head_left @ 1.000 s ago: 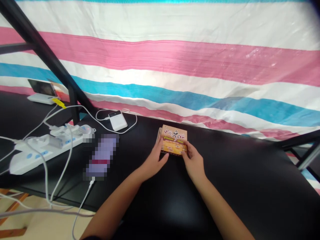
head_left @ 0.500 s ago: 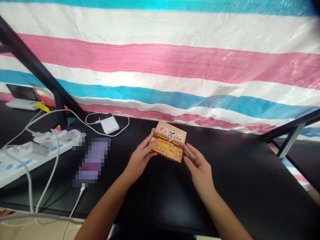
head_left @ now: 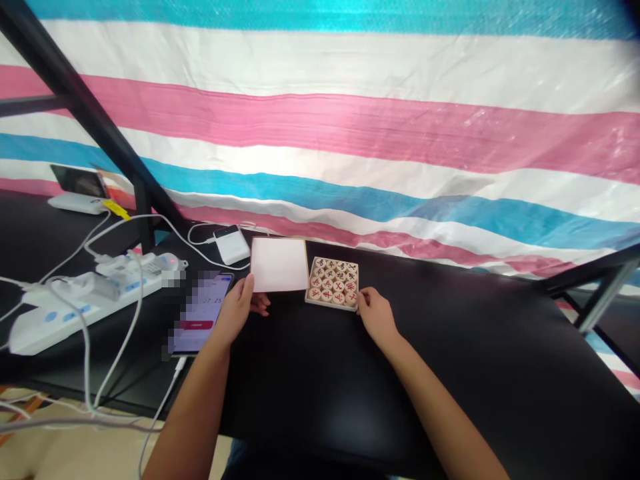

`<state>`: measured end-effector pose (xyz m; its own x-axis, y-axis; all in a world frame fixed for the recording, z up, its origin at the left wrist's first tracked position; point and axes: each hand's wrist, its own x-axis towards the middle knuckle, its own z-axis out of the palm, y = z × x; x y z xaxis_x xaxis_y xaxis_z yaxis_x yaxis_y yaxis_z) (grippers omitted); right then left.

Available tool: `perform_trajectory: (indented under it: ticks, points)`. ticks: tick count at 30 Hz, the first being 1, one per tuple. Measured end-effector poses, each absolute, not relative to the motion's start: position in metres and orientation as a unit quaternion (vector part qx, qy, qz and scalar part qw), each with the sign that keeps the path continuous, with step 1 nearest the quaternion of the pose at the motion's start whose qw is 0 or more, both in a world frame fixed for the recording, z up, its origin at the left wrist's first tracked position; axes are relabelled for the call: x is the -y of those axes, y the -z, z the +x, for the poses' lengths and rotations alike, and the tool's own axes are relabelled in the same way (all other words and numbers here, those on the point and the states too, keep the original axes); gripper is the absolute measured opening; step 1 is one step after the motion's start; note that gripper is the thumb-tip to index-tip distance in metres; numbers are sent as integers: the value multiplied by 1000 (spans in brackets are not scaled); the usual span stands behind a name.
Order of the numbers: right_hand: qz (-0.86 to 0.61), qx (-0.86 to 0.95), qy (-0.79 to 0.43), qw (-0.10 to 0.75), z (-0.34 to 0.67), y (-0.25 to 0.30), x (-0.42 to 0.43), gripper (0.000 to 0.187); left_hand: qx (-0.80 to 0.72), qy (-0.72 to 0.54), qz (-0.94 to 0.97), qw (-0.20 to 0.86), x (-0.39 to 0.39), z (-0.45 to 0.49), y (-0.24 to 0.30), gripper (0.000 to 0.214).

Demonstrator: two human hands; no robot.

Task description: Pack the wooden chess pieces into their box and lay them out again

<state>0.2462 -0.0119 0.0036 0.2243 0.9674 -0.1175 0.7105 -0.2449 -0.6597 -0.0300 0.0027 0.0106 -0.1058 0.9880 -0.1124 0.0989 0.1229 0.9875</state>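
Off to the left comes the lid [head_left: 280,265], baring the tray [head_left: 330,307] of round pieces [head_left: 339,287]!
My left fingers [head_left: 246,290] clamp the lid's near left corner; my right fingers [head_left: 366,293] bunch together at the tray's near right corner, pinching or just touching, I can't tell. The tray sits on the desk [head_left: 310,373], directly left of those right fingers, the nearer pair, nearly square, no clear long axis, lid just beside it.

Left hand [head_left: 234,308] pinching, thumb [head_left: 248,287] uppermost; right hand [head_left: 377,317] fingers [head_left: 367,293] curled (grip hard to judge).
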Motion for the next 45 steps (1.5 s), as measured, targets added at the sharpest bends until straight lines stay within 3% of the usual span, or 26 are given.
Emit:
perform_trajectory:
  ticks: [4, 10, 17, 21, 31, 36, 40, 45]
  points:
    - [-731, 569, -289, 242, 250, -5, 12, 19, -597, -421, 485, 480, -3, -37, -13, 31]
    - [-737, 572, -279, 230, 253, -6, 3, 16, -639, -329, 523, 458, -7, -45, -9, 39]
    - [-747, 584, -240, 206, 272, -7, 13, 13, -651, -221, 634, 353, -19, -40, -10, 49]
    - [-760, 573, -233, 197, 292, -8, 29, 15, -615, -208, 704, 289, -26, -26, -6, 43]
    - [-796, 531, -228, 180, 328, -16, 42, 19, -579, -200, 738, 284, -24, 12, -9, 42]
    - [-835, 476, -107, 253, 313, -32, 55, 21, -582, -289, 710, 269, 29, -29, -35, 25]
    - [-723, 565, -226, 327, 261, -42, 58, 18, -689, -379, 599, 154, 88, -90, -36, 20]
    - [-562, 687, -370, 276, 164, -35, 28, 18, -779, -280, 557, 65, 135, -136, -11, 35]
